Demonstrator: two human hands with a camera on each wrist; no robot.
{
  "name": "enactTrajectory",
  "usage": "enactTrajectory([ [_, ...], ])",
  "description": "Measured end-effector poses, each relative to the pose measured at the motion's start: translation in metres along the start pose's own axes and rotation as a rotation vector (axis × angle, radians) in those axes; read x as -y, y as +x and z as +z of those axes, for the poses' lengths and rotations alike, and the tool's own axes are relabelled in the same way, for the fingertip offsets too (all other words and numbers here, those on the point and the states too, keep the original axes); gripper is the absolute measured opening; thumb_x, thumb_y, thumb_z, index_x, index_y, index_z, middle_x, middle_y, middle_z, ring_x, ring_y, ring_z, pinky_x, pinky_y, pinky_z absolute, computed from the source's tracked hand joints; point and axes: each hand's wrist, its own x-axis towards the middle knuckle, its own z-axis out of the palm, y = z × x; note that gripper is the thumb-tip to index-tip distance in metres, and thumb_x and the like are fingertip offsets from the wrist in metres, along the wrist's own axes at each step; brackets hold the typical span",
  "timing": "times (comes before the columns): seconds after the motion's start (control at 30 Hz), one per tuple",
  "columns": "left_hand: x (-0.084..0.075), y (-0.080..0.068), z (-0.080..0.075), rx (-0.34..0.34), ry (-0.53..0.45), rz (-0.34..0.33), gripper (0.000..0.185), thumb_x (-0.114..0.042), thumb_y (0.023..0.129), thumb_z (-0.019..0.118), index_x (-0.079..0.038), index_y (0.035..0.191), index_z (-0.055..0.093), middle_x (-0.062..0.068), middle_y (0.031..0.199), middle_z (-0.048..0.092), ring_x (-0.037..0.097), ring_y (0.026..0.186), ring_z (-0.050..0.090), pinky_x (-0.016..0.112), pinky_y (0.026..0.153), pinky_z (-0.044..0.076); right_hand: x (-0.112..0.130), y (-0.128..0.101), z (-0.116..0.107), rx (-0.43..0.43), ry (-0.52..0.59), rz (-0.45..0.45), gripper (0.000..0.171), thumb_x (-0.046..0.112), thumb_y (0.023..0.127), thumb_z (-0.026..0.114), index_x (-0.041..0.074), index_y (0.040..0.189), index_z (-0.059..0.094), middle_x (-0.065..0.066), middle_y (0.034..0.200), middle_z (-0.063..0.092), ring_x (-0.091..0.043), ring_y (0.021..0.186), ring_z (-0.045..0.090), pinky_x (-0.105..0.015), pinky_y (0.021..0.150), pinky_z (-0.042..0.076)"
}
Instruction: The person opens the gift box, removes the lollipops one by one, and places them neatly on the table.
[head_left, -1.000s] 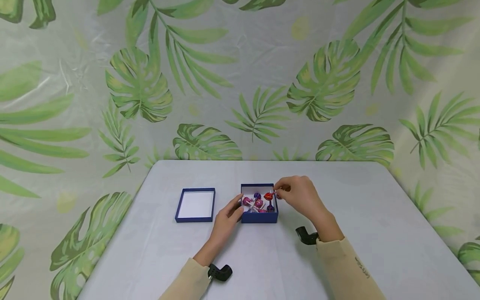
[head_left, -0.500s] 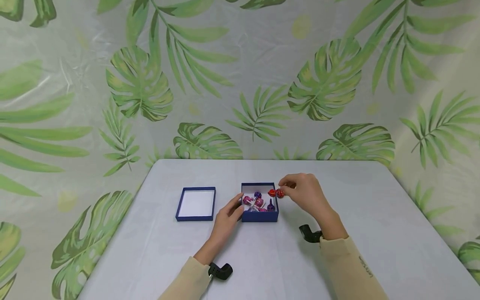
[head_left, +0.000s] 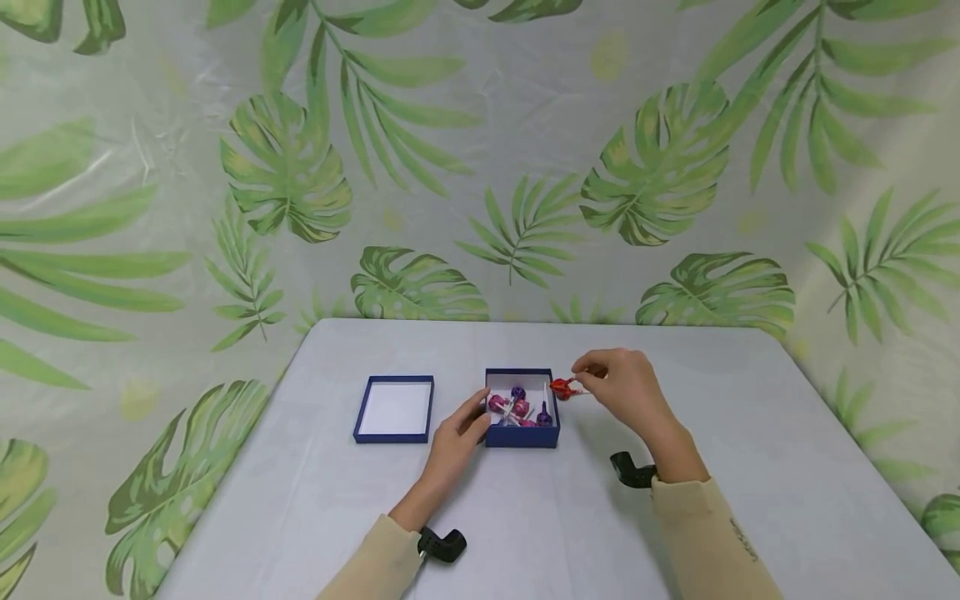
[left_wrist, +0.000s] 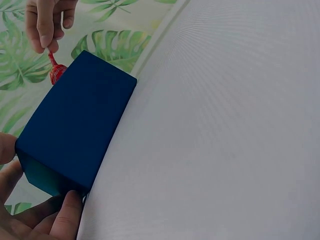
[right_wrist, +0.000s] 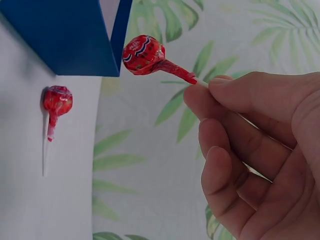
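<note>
A blue box (head_left: 522, 438) with a white inside holds several wrapped lollipops, among them a pink one (head_left: 521, 407) and purple ones (head_left: 543, 417). My left hand (head_left: 452, 442) rests on its left side, thumb and fingertips touching the wall and corners in the left wrist view. My right hand (head_left: 626, 392) pinches a red lollipop (right_wrist: 144, 56) by its stick between thumb and index finger, its head beside the box's right wall. Another red lollipop (right_wrist: 58, 101) lies on the table right of the box, stick pointing toward the right hand in the head view.
Left of the box lies a matching blue-rimmed lid (head_left: 390, 439), its white inside facing up. A white cloth covers the table (head_left: 525, 517). Behind it hangs a leaf-patterned sheet (head_left: 420, 167).
My right hand has moved right with the red lollipop, from over the box's right side to just outside it. The left hand has stayed at the box.
</note>
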Motion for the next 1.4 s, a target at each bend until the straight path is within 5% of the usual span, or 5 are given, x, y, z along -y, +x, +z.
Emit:
enactTrajectory([
  [0.53,-0.032,-0.012,-0.002,0.015,-0.008,0.012,0.044,-0.016,0.104,0.057,-0.015,0.148,0.052,0.021,0.144,0.053,0.033,0.131,0.053,0.041,0.101,0.050,-0.018,0.002,0.004,0.038,-0.016,0.027,0.006,0.015,0.091,0.074,0.017,0.094,0.079,0.004,0.084,0.073,-0.015,0.077,0.066,-0.038,0.066,0.055],
  [0.83,-0.030,-0.012,-0.003,0.007,-0.010,0.006,0.046,-0.015,0.104,0.058,-0.012,0.149,0.051,0.021,0.144,0.053,0.033,0.131,0.053,0.041,0.101,0.050,-0.032,0.005,0.017,0.130,-0.034,0.045,0.006,0.013,0.091,0.073,0.015,0.092,0.079,0.005,0.081,0.072,-0.014,0.073,0.064,-0.036,0.064,0.053],
  [1.1,0.003,0.000,0.001,-0.008,0.022,0.003,0.046,-0.025,0.104,0.058,-0.024,0.149,0.052,0.011,0.145,0.055,0.027,0.131,0.053,0.038,0.102,0.050,-0.042,0.003,0.025,0.167,-0.015,0.078,0.008,0.013,0.092,0.072,0.012,0.095,0.080,0.002,0.086,0.073,-0.017,0.078,0.065,-0.036,0.065,0.054],
  [1.4,0.002,0.002,0.000,-0.016,0.028,0.010,0.045,-0.026,0.104,0.059,-0.027,0.148,0.053,0.012,0.145,0.055,0.028,0.131,0.053,0.039,0.103,0.049,-0.059,0.005,0.028,0.221,0.013,0.123,0.009,0.013,0.090,0.074,0.010,0.095,0.080,-0.002,0.093,0.074,-0.021,0.086,0.066,-0.039,0.070,0.056],
])
